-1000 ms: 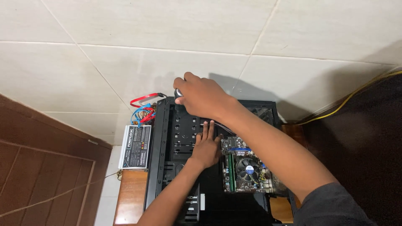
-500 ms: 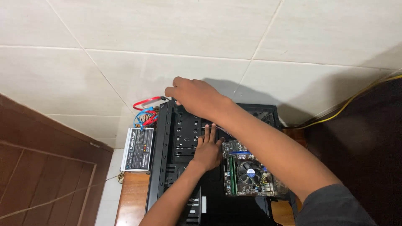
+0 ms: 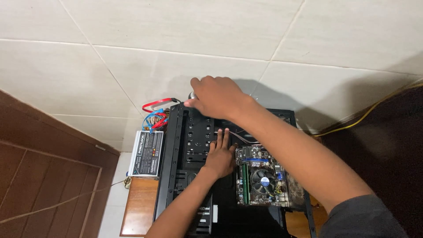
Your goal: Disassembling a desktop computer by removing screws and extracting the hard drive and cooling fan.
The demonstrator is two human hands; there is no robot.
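Note:
An open black computer case (image 3: 176, 150) lies on its side with a motherboard (image 3: 264, 176) and its round cooler fan (image 3: 263, 180) inside. My left hand (image 3: 220, 154) rests flat, fingers together, on the case's inner panel just left of the motherboard. My right hand (image 3: 216, 97) reaches across to the far left corner of the case. Its fingers are closed around a small grey rounded object (image 3: 192, 94) at the case's edge; most of that object is hidden.
A grey power supply (image 3: 147, 152) lies left of the case, with red and blue cables (image 3: 156, 112) beyond it. The case sits on a small wooden stand (image 3: 141, 205) over white floor tiles. A wooden door (image 3: 44, 176) is at left, a yellow cable (image 3: 365, 114) at right.
My right hand has slid left along the case's far edge toward its corner. My left hand has stayed flat in the same place.

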